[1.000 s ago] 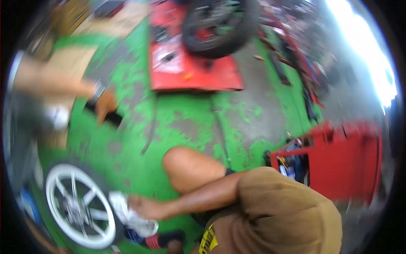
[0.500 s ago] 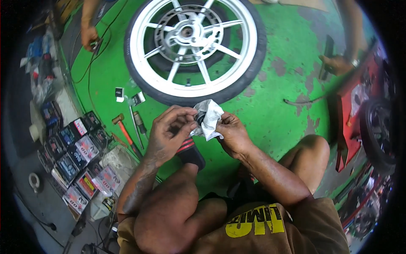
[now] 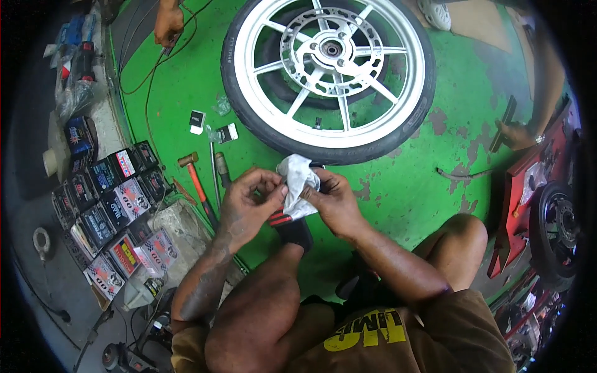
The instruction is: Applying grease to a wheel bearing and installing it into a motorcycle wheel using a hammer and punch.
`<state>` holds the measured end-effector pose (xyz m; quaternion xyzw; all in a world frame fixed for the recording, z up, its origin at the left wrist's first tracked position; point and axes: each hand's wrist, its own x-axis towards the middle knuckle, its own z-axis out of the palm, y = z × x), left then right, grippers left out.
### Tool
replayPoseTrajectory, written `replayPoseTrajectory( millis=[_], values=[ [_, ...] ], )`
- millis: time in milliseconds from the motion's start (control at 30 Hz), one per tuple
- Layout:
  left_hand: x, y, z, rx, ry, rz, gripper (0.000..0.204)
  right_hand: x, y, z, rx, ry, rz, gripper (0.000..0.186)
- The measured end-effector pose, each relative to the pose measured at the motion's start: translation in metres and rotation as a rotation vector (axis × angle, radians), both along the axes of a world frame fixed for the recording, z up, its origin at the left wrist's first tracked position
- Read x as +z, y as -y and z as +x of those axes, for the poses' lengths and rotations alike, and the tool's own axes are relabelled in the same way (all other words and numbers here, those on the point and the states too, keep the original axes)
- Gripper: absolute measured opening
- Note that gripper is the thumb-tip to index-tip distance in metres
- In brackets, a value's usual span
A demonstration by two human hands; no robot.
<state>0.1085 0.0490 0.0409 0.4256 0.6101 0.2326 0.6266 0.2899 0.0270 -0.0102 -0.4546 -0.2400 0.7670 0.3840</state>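
Observation:
A crumpled white cloth (image 3: pixel 295 173) is bunched between my two hands, in front of the wheel. My right hand (image 3: pixel 337 204) grips it from the right, thumb pressed over the folds. My left hand (image 3: pixel 249 202) is closed at its left edge, with curled fingers and the thumb pinching there. Whatever the cloth wraps is hidden by its folds. Just beyond lies a white spoked wheel (image 3: pixel 300 102) with a black tyre and a brake disc, flat on the green floor.
Left of my hands lie an orange-handled hammer (image 3: pixel 198 186), a metal rod (image 3: pixel 214 171) and small packets (image 3: pixel 227 132). Boxed batteries (image 3: pixel 106 217) are stacked at left. A co-worker's hand (image 3: pixel 168 26) shows at upper left; another person's hand (image 3: pixel 517 133) holds a dark bar at right, near red bodywork (image 3: pixel 521 199).
The view has shifted, so the wheel sits further right. The dark round part seen in the cloth is now covered, and my right thumb has moved onto the cloth's front.

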Motion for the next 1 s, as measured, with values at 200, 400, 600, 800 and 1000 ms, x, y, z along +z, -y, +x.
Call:
replayPoseTrajectory(
  millis=[200, 400, 600, 800, 1000],
  values=[
    [0.012, 0.001, -0.012, -0.154, -0.087, 0.051, 0.009, 0.011, 0.005, -0.016, -0.031, -0.044, -0.028, 0.008],
    [0.014, -0.002, -0.029, -0.095, 0.010, -0.063, 0.009, 0.019, -0.002, 0.007, 0.350, 0.279, 0.316, 0.023],
    [0.013, -0.014, -0.070, 0.088, -0.076, -0.054, 0.012, 0.003, 0.046, 0.059, 0.078, 0.396, 0.082, 0.023],
    [0.004, -0.066, -0.053, 0.066, -0.118, 0.119, 0.010, -0.061, 0.057, 0.104, 0.254, 0.555, -0.206, 0.012],
    [-0.004, -0.171, 0.024, -0.294, -0.309, 0.588, 0.019, -0.110, 0.082, 0.106, 0.397, 1.093, 0.365, 0.027]
  ],
)
